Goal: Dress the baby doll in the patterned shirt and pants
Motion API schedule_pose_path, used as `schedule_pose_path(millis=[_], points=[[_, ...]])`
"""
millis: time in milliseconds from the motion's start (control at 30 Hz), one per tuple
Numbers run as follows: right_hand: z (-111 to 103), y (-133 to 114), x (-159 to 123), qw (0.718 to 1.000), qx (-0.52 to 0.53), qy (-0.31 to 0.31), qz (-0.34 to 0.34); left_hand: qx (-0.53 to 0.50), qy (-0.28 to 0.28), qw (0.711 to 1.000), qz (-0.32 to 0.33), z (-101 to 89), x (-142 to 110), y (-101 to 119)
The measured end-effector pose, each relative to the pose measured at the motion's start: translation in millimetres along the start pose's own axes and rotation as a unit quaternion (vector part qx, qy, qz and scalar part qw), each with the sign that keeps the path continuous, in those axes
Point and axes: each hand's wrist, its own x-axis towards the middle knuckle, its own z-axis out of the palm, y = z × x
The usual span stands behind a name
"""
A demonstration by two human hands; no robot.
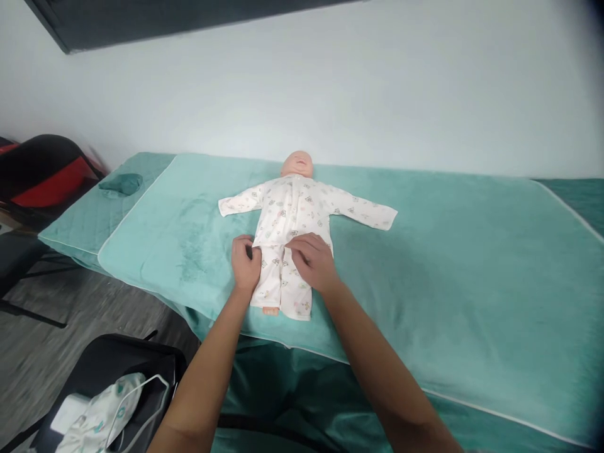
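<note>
A baby doll lies on its back on the green bed cover, its head toward the wall. It wears a white printed baby shirt with the sleeves spread out to both sides. Below the shirt are matching printed pants, with one foot showing at a leg opening. My left hand pinches the shirt's lower hem at its left corner. With thumb and fingers together, my right hand grips the same hem near the middle, covering part of the shirt and pants.
The massage bed runs along a white wall, with a face hole at its left end. A black chair at lower left bears a printed cloth, a white box and a white cable. Black and red chairs stand farther left.
</note>
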Motion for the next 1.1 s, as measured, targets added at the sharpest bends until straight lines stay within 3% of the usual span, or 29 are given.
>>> schedule_pose_path(millis=[133,233,333,467,567,633,700,767,833,900,967,1100], points=[[-4,-3,-18,0.982,0.082,0.073,0.156,0.041,0.001,0.999,0.001,0.2,0,0],[-7,0,-30,0.923,0.176,0.145,0.311,0.051,-0.013,0.999,-0.008,0.7,1,0],[-13,7,-29,0.867,0.224,0.216,0.389,0.056,-0.029,0.998,-0.009,1.8,2,-1],[-24,20,-12,0.871,0.192,0.218,0.396,0.059,-0.043,0.997,-0.006,2.8,3,-3],[-24,34,0,0.884,0.181,0.123,0.414,0.055,-0.045,0.997,-0.008,2.8,3,-3],[-24,49,5,0.873,0.196,0.033,0.445,0.053,-0.049,0.997,-0.004,2.8,1,-3],[-30,70,8,0.867,0.182,-0.013,0.464,0.041,-0.051,0.998,-0.003,2.7,2,-3],[-42,95,10,0.888,0.098,0.019,0.448,0.024,-0.052,0.998,-0.011,1.7,7,-5],[-60,121,10,0.9,-0.048,0.101,0.42,0.026,-0.044,0.998,-0.035,-1.2,21,-11],[-75,141,8,0.866,-0.153,0.153,0.451,0.062,-0.027,0.995,-0.069,-5.9,43,-21],[-83,151,5,0.841,-0.205,0.16,0.474,0.122,-0.022,0.988,-0.096,-10.9,72,-35],[-82,156,2,0.846,-0.254,0.12,0.453,0.231,-0.099,0.964,-0.085,-16.3,124,-66]])
